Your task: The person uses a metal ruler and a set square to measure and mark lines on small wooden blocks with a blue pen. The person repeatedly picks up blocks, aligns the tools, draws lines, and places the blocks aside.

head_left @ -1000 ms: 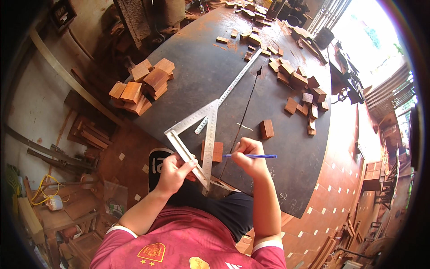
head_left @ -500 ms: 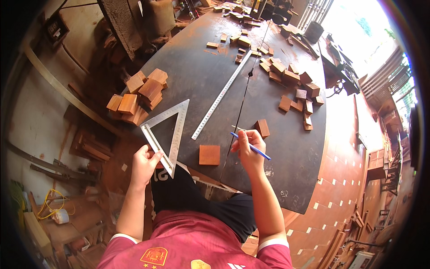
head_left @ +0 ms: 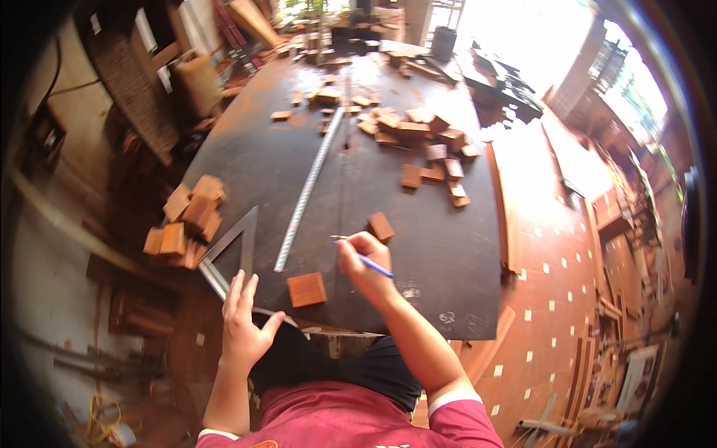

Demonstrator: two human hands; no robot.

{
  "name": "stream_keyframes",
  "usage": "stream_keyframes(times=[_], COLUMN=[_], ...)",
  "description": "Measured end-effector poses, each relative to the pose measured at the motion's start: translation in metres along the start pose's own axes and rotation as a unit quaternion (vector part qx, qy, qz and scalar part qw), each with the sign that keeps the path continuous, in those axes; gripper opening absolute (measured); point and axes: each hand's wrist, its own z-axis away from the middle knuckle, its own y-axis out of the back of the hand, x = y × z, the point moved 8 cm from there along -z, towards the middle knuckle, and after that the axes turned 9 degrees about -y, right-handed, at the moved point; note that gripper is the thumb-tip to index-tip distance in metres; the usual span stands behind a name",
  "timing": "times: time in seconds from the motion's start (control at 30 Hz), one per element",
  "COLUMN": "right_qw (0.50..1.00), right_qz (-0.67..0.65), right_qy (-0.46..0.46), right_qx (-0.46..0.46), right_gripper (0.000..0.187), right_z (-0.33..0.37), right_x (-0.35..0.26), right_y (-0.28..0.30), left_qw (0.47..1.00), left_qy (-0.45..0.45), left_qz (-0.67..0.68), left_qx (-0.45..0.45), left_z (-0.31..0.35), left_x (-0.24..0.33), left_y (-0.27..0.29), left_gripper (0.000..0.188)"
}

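Worktop: a dark, broad, flat surface (head_left: pixel 448 254), dusted reddish at its far left; tiled red-brown floor (head_left: pixel 538 287) to the right.
Pen: a slim blue pen (head_left: pixel 377 267) in the right hand (head_left: pixel 358 257), above the near middle; long axis from far left to near right.
Right fingers: clamped on the pen.
Square: a grey metal triangular square (head_left: pixel 247 246) at the near left, one corner pointing far, its thick edge slanting near-right.
Left hand (head_left: pixel 245 328): fingers apart, covering part of the square; contact unclear.
Ruler: a long pale straight rule (head_left: pixel 310 179), running near to far, leaning right.
Blocks: one reddish-brown wooden block (head_left: pixel 307 290) between the hands, another (head_left: pixel 381 225) just beyond the right hand; a wooden pile (head_left: pixel 198 213) left, a scattered cluster (head_left: pixel 412 133) far right.
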Motion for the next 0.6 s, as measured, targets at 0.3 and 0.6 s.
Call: stream_keyframes(times=[0.3, 0.6], right_qw=[0.998, 0.995], right_qz=[0.054, 0.069], right_qy=[0.036, 0.012], right_qx=[-0.026, -0.075], right_gripper=[0.023, 0.023], right_z=[0.003, 0.003], right_x=[-0.014, -0.01], right_y=[-0.003, -0.009], left_qw=[0.989, 0.986], left_qy=[-0.083, -0.065], left_qz=[-0.023, 0.147], left_qx=[-0.123, -0.053], left_z=[-0.028, -0.032], left_x=[0.018, 0.027], left_y=[-0.048, -0.031], left_gripper=[0.073, 0.064])
